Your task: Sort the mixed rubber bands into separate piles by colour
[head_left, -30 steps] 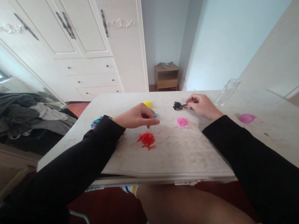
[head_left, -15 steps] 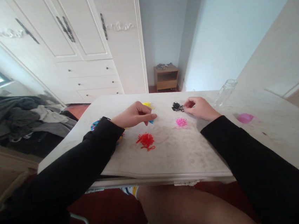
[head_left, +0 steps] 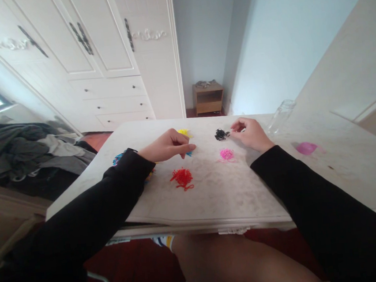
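Note:
My left hand (head_left: 171, 145) hovers over the table with its fingers curled in and the thumb laid along them; anything inside is hidden. Behind it lie a yellow pile of small rubber bands (head_left: 183, 133) and a partly covered blue pile (head_left: 189, 153). Red rubber bands (head_left: 181, 177) lie nearer to me. My right hand (head_left: 250, 133) has thumb and fingertips drawn together at the right edge of the black rubber bands (head_left: 220, 134); what they pinch, if anything, is too small to tell. Pink rubber bands (head_left: 226, 154) sit just in front of the black ones.
A mixed-colour heap (head_left: 118, 159) is partly hidden behind my left sleeve. On the right of the white table (head_left: 213, 196) are a clear glass bottle or jar (head_left: 281, 116) and a pink balloon-like item (head_left: 306, 148). Clothes (head_left: 42, 148) are piled at left.
My right fingertips have shifted slightly at the edge of the black rubber bands. My left hand keeps its closed pose. The whole view has moved a little.

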`<state>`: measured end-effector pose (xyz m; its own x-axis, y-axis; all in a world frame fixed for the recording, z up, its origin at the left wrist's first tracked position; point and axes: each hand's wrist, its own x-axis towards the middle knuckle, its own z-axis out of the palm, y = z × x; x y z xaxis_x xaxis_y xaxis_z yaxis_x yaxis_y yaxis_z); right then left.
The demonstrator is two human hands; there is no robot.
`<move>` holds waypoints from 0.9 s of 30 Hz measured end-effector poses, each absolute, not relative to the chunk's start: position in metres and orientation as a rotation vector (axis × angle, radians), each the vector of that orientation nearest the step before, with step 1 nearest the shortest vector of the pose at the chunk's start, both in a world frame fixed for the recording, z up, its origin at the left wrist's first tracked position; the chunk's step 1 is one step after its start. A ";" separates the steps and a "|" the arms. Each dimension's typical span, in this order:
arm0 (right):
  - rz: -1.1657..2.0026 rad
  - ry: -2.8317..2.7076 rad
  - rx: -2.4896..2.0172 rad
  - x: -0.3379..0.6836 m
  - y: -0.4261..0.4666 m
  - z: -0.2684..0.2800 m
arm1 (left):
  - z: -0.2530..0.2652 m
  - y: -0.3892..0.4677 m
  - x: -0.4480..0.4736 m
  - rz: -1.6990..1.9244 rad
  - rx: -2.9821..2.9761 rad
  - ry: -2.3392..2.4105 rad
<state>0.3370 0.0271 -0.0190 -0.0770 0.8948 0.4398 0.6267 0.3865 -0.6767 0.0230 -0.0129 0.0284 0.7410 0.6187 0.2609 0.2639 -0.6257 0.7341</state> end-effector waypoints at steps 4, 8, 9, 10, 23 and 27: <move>0.422 -1.783 -1.329 0.337 0.031 -0.024 | 0.028 -0.011 0.022 0.720 2.223 0.670; 0.426 -1.777 -1.342 0.339 0.030 -0.026 | 0.027 -0.002 0.020 0.895 2.132 0.750; 0.430 -1.783 -1.349 0.339 0.030 -0.026 | 0.028 0.001 0.019 0.971 2.074 0.777; 0.434 -1.793 -1.355 0.340 0.029 -0.026 | 0.030 0.005 0.018 1.053 2.003 0.790; 0.369 -1.837 -1.301 0.340 0.032 -0.031 | 0.069 0.010 -0.090 0.840 1.989 1.407; 0.328 -1.843 -1.309 0.341 0.033 -0.031 | 0.050 0.014 -0.133 0.436 2.094 1.566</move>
<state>0.3412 0.0332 -0.0309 -0.1115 0.8736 0.4737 0.6562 0.4227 -0.6250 -0.1325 0.0144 0.0497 0.2926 0.9556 -0.0341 0.8005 -0.2252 0.5554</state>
